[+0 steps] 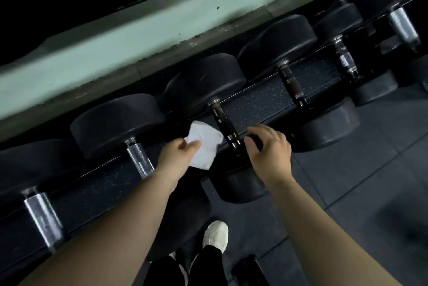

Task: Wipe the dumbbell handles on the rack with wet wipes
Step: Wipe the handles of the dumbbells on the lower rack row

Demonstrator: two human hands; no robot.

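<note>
White wet wipe (205, 146), bunched, pinched between the thumb and fingers of the left hand (178, 153); that grip is closed on the wipe and has nothing else in it. Landmark: the dark handle (225, 127) of the middle dumbbell on the rack (261, 102). The wipe sits just left of that handle, its right edge at the handle's near end. Frame is blurred there, so contact is probable, not confirmed. The right hand (271, 146) is just right of the handle's near end, fingers curled down, thumb pointing toward the handle. Its grip is half closed over the dark spot where the handle meets the near head (240, 183), and I cannot tell whether it holds anything. The handle is bare above the two hands and runs up to the far head (206, 79). Left of the handle: first chrome handle (139, 160), just beside the left wrist, then second chrome handle (44, 218), well apart from it. Right of the handle: next dark handle (291, 84), another dark handle (345, 58) beyond it, then far chrome handle (403, 23). Below the handle, toward the person: white shoe (216, 236) and black trousers (203, 267) on the dark tiled floor (347, 181). Beyond the handle, past the far heads: pale green wall strip (115, 37).
</note>
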